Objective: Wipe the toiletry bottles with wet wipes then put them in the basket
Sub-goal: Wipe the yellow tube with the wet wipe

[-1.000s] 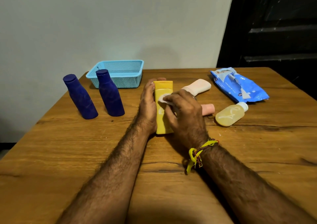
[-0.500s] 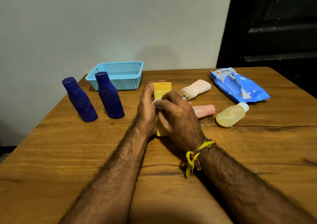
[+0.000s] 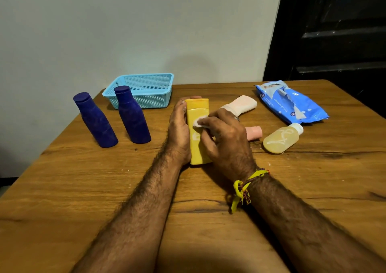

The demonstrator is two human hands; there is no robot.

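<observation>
A yellow bottle (image 3: 197, 113) lies on the wooden table (image 3: 104, 189) with its cap pointing away from me. My left hand (image 3: 179, 130) holds it along its left side, fingertips curled over the cap end. My right hand (image 3: 225, 141) pinches a small white wet wipe (image 3: 198, 123) against the bottle's front face. Two dark blue bottles (image 3: 95, 120) (image 3: 132, 117) stand upright to the left. A light blue mesh basket (image 3: 144, 90) sits behind them with nothing visible inside.
A pale pink bottle (image 3: 240, 104), a smaller pink bottle (image 3: 253, 132) and a translucent yellowish bottle (image 3: 282, 140) lie on their sides to the right. A blue wet wipe pack (image 3: 292, 103) lies at the back right. A grey wall stands behind the table.
My right hand slid the wipe to the left across the bottle, then back to its upper middle. The left hand has kept its hold on the bottle.
</observation>
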